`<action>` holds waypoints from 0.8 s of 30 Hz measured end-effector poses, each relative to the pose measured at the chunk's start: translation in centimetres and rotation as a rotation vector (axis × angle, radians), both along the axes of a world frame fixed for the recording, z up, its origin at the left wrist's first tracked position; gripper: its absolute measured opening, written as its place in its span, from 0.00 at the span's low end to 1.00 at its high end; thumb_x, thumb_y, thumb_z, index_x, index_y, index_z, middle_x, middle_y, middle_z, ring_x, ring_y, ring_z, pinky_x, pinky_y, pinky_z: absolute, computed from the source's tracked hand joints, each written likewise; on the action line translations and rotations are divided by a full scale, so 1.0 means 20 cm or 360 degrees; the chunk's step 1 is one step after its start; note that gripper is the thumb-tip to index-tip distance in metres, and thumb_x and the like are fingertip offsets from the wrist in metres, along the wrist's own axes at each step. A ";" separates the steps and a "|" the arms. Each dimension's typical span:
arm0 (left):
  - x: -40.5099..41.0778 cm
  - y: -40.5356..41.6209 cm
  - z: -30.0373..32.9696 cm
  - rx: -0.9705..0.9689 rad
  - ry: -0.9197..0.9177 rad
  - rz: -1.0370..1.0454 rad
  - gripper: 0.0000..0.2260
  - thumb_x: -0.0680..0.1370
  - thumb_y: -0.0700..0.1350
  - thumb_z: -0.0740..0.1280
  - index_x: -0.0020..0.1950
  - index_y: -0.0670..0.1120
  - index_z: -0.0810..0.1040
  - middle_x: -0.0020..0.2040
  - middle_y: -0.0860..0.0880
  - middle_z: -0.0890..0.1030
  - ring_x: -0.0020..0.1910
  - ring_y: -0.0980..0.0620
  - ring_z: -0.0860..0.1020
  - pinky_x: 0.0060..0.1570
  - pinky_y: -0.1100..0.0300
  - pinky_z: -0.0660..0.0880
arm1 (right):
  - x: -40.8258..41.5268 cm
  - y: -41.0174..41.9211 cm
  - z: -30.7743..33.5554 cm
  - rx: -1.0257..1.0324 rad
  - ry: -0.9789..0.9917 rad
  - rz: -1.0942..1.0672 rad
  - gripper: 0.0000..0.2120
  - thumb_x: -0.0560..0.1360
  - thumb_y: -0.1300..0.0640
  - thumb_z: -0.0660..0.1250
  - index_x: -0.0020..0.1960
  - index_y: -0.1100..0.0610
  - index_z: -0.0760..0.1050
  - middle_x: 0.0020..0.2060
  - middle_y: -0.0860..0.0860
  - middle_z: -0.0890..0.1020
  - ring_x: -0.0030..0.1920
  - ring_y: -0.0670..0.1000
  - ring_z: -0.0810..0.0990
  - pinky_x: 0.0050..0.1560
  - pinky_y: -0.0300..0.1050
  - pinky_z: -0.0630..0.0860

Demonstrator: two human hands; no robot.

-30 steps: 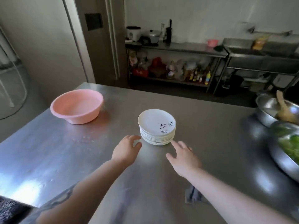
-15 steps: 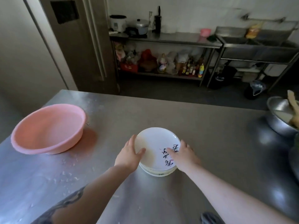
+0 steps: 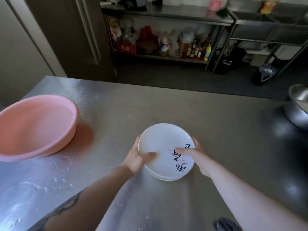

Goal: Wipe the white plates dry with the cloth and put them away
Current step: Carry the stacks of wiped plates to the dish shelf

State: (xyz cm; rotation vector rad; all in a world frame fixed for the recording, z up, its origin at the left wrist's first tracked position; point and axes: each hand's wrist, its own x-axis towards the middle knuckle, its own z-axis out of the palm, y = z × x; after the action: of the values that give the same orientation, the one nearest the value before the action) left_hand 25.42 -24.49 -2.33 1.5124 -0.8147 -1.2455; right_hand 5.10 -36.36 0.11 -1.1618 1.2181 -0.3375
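Both hands grip the stack of white plates [image 3: 164, 147] in the middle of the steel table [image 3: 216, 127]. Far left on the table sits a pink basin [image 3: 35, 125]. Then my left hand [image 3: 135, 160] curls round the stack's left rim, thumb lying on the top plate. My right hand [image 3: 197, 157] clasps the right rim, thumb over the black writing. A dark cloth [image 3: 225, 225] lies under my right forearm.

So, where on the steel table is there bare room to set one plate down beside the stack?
Bare steel lies right of the plate stack, up to the metal bowl, and behind the stack to the table far edge. Between the stack and the pink basin is a narrower patch. Near the dark cloth both arms crowd the front.
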 end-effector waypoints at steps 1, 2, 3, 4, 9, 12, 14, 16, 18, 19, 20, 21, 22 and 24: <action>-0.01 0.00 0.00 -0.0021 0.0063 0.0007 0.34 0.61 0.51 0.76 0.65 0.59 0.69 0.55 0.58 0.82 0.56 0.56 0.80 0.50 0.58 0.78 | 0.00 0.00 -0.01 0.0047 -0.0018 -0.0017 0.33 0.52 0.54 0.81 0.55 0.44 0.74 0.43 0.45 0.86 0.42 0.49 0.86 0.36 0.44 0.80; -0.02 0.00 -0.01 -0.0038 0.0127 0.0025 0.34 0.61 0.49 0.76 0.65 0.59 0.69 0.56 0.57 0.82 0.57 0.56 0.80 0.50 0.58 0.79 | 0.00 0.00 -0.01 0.0083 -0.0027 -0.0025 0.35 0.51 0.53 0.81 0.55 0.44 0.73 0.43 0.45 0.86 0.43 0.49 0.86 0.38 0.45 0.81; -0.03 0.00 -0.02 -0.0054 0.0190 0.0048 0.35 0.61 0.48 0.76 0.66 0.59 0.69 0.58 0.56 0.82 0.57 0.55 0.80 0.50 0.58 0.79 | 0.00 0.00 -0.01 0.0108 -0.0025 -0.0017 0.36 0.50 0.53 0.81 0.55 0.43 0.73 0.44 0.44 0.86 0.43 0.50 0.86 0.40 0.47 0.81; -0.04 0.01 -0.02 -0.0064 0.0243 0.0064 0.34 0.62 0.48 0.75 0.67 0.59 0.70 0.59 0.54 0.82 0.58 0.54 0.80 0.51 0.58 0.78 | 0.00 0.00 -0.01 0.0133 -0.0016 -0.0002 0.36 0.50 0.52 0.82 0.55 0.42 0.73 0.45 0.44 0.86 0.43 0.50 0.86 0.43 0.49 0.82; -0.03 0.01 -0.04 0.0038 0.0470 0.0091 0.30 0.65 0.50 0.73 0.67 0.60 0.72 0.61 0.48 0.81 0.60 0.45 0.80 0.58 0.42 0.77 | -0.02 0.01 0.01 0.0249 -0.0048 0.0029 0.33 0.54 0.55 0.81 0.55 0.41 0.72 0.47 0.46 0.86 0.46 0.52 0.85 0.48 0.53 0.81; -0.04 0.00 -0.06 0.0125 0.0537 0.0124 0.31 0.63 0.52 0.73 0.66 0.57 0.74 0.58 0.47 0.82 0.57 0.44 0.81 0.50 0.47 0.79 | -0.01 0.01 0.01 0.0303 -0.0098 0.0020 0.34 0.55 0.56 0.80 0.58 0.44 0.74 0.48 0.49 0.86 0.47 0.53 0.85 0.47 0.51 0.81; -0.05 0.00 -0.06 0.0137 0.0587 0.0184 0.32 0.60 0.50 0.74 0.64 0.55 0.75 0.55 0.46 0.84 0.52 0.45 0.83 0.43 0.52 0.79 | 0.00 0.02 0.01 0.0328 -0.0137 -0.0008 0.34 0.55 0.57 0.79 0.60 0.47 0.75 0.48 0.50 0.86 0.46 0.54 0.85 0.44 0.49 0.81; -0.06 -0.01 -0.06 0.0111 0.0625 0.0225 0.33 0.57 0.48 0.74 0.64 0.52 0.76 0.54 0.45 0.84 0.50 0.45 0.83 0.42 0.53 0.80 | 0.01 0.03 0.00 0.0328 -0.0166 -0.0062 0.33 0.55 0.58 0.78 0.60 0.49 0.76 0.48 0.51 0.86 0.46 0.54 0.85 0.43 0.48 0.81; -0.06 0.00 -0.05 0.0073 0.0621 0.0224 0.34 0.57 0.47 0.74 0.64 0.48 0.76 0.53 0.43 0.84 0.49 0.43 0.83 0.43 0.52 0.80 | 0.02 0.06 -0.01 0.0331 -0.0204 -0.0104 0.31 0.56 0.60 0.77 0.59 0.51 0.77 0.47 0.52 0.86 0.45 0.55 0.85 0.43 0.48 0.81; -0.06 0.01 -0.05 0.0066 0.0613 0.0227 0.35 0.57 0.47 0.73 0.65 0.46 0.76 0.52 0.42 0.84 0.49 0.42 0.83 0.42 0.52 0.80 | 0.02 0.07 -0.01 0.0353 -0.0223 -0.0119 0.29 0.58 0.60 0.77 0.58 0.53 0.78 0.46 0.52 0.86 0.45 0.55 0.85 0.41 0.48 0.81; -0.06 0.02 -0.05 0.0067 0.0610 0.0234 0.36 0.56 0.47 0.73 0.65 0.44 0.76 0.52 0.41 0.84 0.49 0.41 0.83 0.42 0.52 0.80 | 0.02 0.09 -0.01 0.0385 -0.0242 -0.0137 0.27 0.59 0.62 0.77 0.58 0.54 0.79 0.46 0.53 0.86 0.44 0.56 0.86 0.39 0.47 0.81; -0.06 0.03 -0.04 0.0068 0.0615 0.0246 0.37 0.56 0.47 0.73 0.66 0.43 0.75 0.53 0.40 0.84 0.50 0.40 0.83 0.43 0.51 0.80 | 0.02 0.10 -0.01 0.0416 -0.0266 -0.0155 0.25 0.61 0.63 0.76 0.58 0.56 0.79 0.46 0.54 0.86 0.44 0.56 0.86 0.36 0.46 0.80; -0.06 0.04 -0.04 0.0065 0.0619 0.0263 0.38 0.56 0.46 0.72 0.66 0.42 0.75 0.54 0.39 0.83 0.52 0.39 0.82 0.45 0.49 0.80 | 0.02 0.11 0.00 0.0438 -0.0296 -0.0166 0.25 0.62 0.63 0.75 0.59 0.56 0.78 0.47 0.55 0.86 0.44 0.57 0.86 0.34 0.45 0.80; -0.07 0.06 -0.02 0.0038 0.0613 0.0302 0.37 0.56 0.45 0.72 0.66 0.42 0.74 0.56 0.38 0.82 0.54 0.36 0.81 0.50 0.44 0.79 | 0.02 0.14 0.02 0.0449 -0.0337 -0.0163 0.25 0.63 0.64 0.74 0.60 0.56 0.77 0.48 0.55 0.85 0.45 0.57 0.85 0.34 0.45 0.79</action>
State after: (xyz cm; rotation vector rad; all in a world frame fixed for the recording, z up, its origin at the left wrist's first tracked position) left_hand 24.03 -23.36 -2.76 1.2780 -0.3958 -1.3489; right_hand 5.60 -33.63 0.42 -0.8022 1.1001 -0.3442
